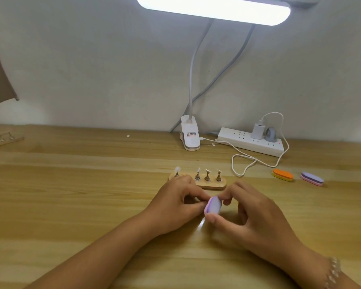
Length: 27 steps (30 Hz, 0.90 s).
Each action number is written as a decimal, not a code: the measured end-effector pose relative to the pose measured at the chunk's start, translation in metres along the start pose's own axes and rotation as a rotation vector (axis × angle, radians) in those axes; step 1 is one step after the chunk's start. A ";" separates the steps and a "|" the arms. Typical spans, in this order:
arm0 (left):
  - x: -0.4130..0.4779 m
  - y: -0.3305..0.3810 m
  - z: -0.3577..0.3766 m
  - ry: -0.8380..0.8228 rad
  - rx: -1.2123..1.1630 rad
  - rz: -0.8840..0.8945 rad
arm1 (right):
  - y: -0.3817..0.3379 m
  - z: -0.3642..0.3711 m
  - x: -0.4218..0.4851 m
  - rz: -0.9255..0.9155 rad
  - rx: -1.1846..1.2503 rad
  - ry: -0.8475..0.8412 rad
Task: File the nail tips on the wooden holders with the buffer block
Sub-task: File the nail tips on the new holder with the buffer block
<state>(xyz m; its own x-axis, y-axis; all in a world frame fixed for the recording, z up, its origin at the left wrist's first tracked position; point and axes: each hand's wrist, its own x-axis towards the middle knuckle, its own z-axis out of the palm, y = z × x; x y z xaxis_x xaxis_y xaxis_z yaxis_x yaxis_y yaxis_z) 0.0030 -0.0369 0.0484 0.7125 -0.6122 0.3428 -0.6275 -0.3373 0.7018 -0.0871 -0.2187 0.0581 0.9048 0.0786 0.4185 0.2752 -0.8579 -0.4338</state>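
- The buffer block (213,205) is just in front of the wooden holder (212,186), lifted off the bench (71,195). The right hand (256,222) grips it between its thumb and curled fingers.
- The left hand (175,202) meets the block's left edge with its fingers bunched to a pinch. What they hold is hidden, so I cannot tell if a tip is in there.
- Four nail tips (198,170) stand on pegs on the holder (the left knuckles overlap its near edge).
- I judge that a wide stroke so close to the holder could knock a peg over or shove the holder back.
- Pressing too hard could flick a small clear piece out of a pinch.
- Right of the holder lie an orange block (282,175), a purple block (312,178) and a looped cable (243,166). From here I see little threat from them.
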 end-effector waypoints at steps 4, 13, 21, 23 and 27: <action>0.000 -0.001 0.001 0.010 0.027 0.000 | 0.004 -0.002 0.004 0.070 -0.017 0.086; -0.001 0.001 0.001 0.010 0.016 -0.011 | 0.014 -0.003 0.008 0.183 0.090 0.216; -0.001 0.000 0.001 0.016 0.027 -0.019 | 0.002 0.000 0.002 0.044 -0.078 0.016; -0.001 -0.001 0.001 0.012 0.042 -0.021 | 0.004 -0.002 0.003 0.074 -0.064 0.053; -0.001 -0.003 0.001 0.006 0.014 -0.008 | -0.001 -0.001 -0.002 0.008 -0.105 -0.034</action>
<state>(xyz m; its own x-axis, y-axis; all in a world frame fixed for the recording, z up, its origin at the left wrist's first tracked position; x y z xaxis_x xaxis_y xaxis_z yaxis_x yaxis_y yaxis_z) 0.0038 -0.0362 0.0450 0.7193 -0.6054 0.3409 -0.6260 -0.3520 0.6959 -0.0891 -0.2185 0.0582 0.9179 0.0867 0.3873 0.2334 -0.9072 -0.3501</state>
